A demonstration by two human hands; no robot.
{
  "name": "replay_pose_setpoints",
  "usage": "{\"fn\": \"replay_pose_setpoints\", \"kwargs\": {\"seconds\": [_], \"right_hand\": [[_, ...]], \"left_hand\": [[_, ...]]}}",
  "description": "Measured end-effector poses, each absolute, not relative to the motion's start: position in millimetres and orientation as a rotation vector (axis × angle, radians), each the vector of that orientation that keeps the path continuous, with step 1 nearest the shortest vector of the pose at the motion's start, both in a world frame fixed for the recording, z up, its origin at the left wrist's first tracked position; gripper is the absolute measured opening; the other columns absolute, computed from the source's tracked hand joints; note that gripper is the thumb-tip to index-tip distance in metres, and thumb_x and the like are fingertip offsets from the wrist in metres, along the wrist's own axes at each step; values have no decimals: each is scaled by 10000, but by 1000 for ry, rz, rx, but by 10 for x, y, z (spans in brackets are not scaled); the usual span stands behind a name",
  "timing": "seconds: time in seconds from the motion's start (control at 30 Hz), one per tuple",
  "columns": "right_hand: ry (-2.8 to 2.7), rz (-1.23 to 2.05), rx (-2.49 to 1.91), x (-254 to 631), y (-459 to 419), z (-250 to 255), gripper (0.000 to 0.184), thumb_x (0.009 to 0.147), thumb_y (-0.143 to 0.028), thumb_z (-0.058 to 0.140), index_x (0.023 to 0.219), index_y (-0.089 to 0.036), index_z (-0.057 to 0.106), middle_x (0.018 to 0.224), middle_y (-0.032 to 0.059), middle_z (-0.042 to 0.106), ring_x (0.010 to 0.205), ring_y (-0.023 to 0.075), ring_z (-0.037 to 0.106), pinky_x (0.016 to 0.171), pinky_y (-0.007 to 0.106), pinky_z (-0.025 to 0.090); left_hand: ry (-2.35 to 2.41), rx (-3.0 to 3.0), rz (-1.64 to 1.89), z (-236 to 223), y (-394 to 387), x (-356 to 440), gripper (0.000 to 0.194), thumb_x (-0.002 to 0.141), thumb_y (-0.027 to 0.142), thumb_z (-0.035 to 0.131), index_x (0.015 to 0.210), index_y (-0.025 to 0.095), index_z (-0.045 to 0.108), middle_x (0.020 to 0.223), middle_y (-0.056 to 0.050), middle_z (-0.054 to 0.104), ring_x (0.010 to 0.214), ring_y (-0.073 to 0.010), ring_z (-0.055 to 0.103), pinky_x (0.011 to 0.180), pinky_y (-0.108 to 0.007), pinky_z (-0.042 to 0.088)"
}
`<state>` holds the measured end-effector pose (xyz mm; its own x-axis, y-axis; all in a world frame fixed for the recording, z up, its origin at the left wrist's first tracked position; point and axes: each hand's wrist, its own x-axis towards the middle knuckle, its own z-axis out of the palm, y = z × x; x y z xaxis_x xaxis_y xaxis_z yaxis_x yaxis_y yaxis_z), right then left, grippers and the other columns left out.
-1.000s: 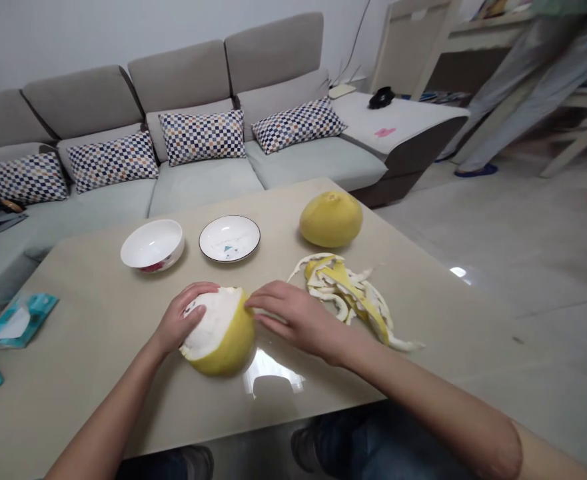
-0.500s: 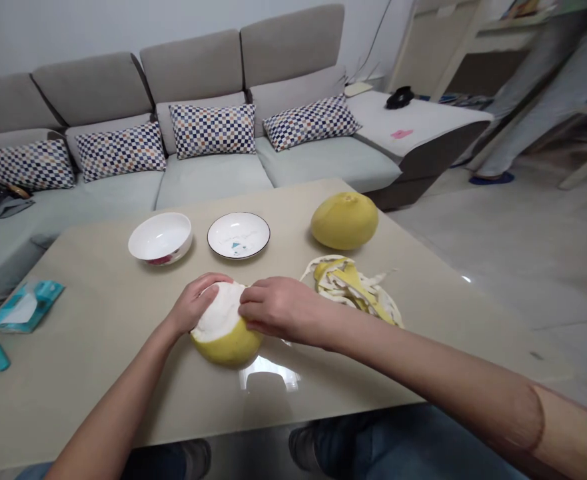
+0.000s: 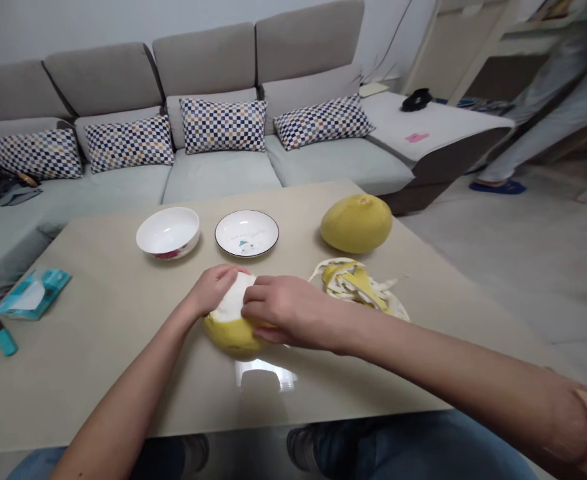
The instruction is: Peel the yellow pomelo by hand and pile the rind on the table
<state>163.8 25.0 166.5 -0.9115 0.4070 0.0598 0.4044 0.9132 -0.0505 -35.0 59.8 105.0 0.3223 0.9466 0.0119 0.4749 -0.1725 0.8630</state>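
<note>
A half-peeled pomelo (image 3: 233,327) lies on the beige table (image 3: 98,313), white pith on top and yellow rind below. My left hand (image 3: 214,287) cups its far left side with curled fingers. My right hand (image 3: 286,310) lies over its right side, fingers closed on the edge of the rind. A heap of torn yellow peel (image 3: 356,283) is just right of my right hand. A whole yellow pomelo (image 3: 356,223) stands behind the peel.
A white bowl (image 3: 168,232) and a dark-rimmed plate (image 3: 246,233) stand behind the fruit. A teal tissue pack (image 3: 32,293) and a teal marker (image 3: 3,335) lie at the table's left. A grey sofa (image 3: 213,167) runs behind. Another person's legs (image 3: 538,140) are far right.
My right hand has slid left onto the pomelo and closed on the rind edge. The left hand stays cupped on the fruit. The view has shifted slightly.
</note>
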Motion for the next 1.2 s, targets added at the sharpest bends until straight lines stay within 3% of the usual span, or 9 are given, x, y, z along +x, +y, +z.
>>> {"fn": "replay_pose_setpoints", "kwargs": {"seconds": [0.27,0.43,0.6,0.8,0.9,1.03,1.2], "right_hand": [[-2660,-18,-977,1464,-186,1216,351,708,-282,828,943,-103,639,953,124,643,858,257,550,717,372,476],[-2516,-268,-980,1348,-440,973,119,871,-141,605,988,-131,625,895,99,641,795,244,534,719,398,482],[-2386,-418,-1007,1243,-544,859,225,917,-81,464,1075,-152,608,1009,101,668,918,238,554,970,451,437],[-2349,-428,-1061,1074,-599,795,247,923,-96,489,1136,-163,595,1094,110,659,1021,252,534,1007,448,378],[-2342,-402,-1087,1012,-597,783,210,908,-108,521,1088,-166,613,1031,100,657,967,245,520,976,426,350],[-2363,-314,-1121,972,-583,775,161,864,-98,529,928,-216,618,842,35,628,797,212,465,819,384,354],[-2427,-198,-1124,939,-560,807,168,703,-93,594,817,-215,591,743,34,547,727,218,383,693,373,286]], "left_hand": [[1329,1836,778,1050,512,-283,371,899,325,419,1037,207,743,1108,-31,734,1062,-228,643,969,-337,485],[1346,1848,803,1037,409,-303,329,905,358,460,1017,223,739,1125,-26,723,1095,-230,627,988,-337,468],[1340,1896,799,1045,367,-316,333,915,388,468,1040,215,723,1136,-37,718,1085,-228,633,943,-322,489],[1340,1903,803,1042,386,-322,343,931,402,458,1044,216,723,1125,-38,722,1078,-232,634,933,-340,497],[1349,1910,789,1035,366,-303,329,934,387,462,1055,220,717,1130,-39,717,1080,-229,632,919,-345,505],[1343,1955,793,1005,314,-304,289,920,330,489,1075,227,710,1159,-37,702,1102,-220,628,982,-355,481],[1342,1958,838,966,256,-341,287,921,321,483,1082,233,704,1162,-34,699,1105,-216,628,982,-345,488]]}}
